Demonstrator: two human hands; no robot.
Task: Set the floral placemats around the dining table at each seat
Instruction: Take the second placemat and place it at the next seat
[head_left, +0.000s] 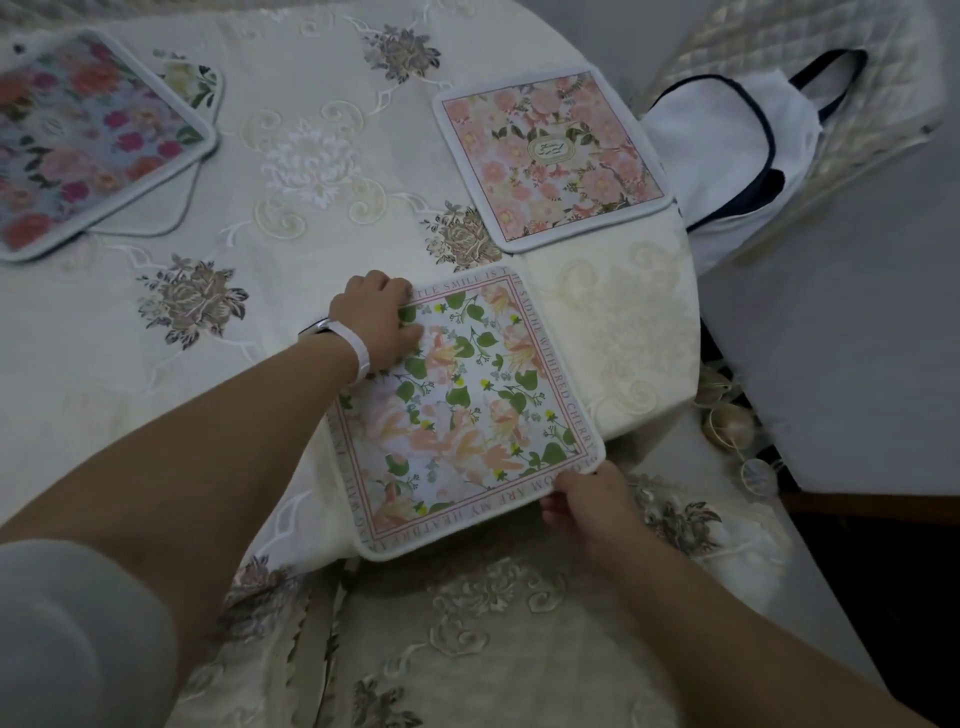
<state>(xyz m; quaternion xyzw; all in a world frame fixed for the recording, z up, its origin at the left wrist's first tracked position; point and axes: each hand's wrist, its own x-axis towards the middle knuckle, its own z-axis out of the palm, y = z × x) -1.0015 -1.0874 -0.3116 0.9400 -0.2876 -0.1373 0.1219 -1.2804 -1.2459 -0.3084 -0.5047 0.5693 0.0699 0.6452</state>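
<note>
A square placemat with peach flowers, green leaves and a lettered border (462, 410) lies at the near edge of the table. My left hand (376, 325) rests flat on its far left corner, fingers pressing the mat. My right hand (587, 506) pinches its near right corner at the table edge. A pink floral placemat (550, 156) lies flat at the far right. At the far left, a bright multicoloured floral placemat (78, 140) sits on top of another mat (192, 83), whose corners stick out from under it.
The round table carries a cream embroidered tablecloth (291, 171) that hangs over the near edge. A quilted chair (789, 47) at the right holds a white bag with dark trim (727, 156). Small round ornaments (727, 421) hang beside the table.
</note>
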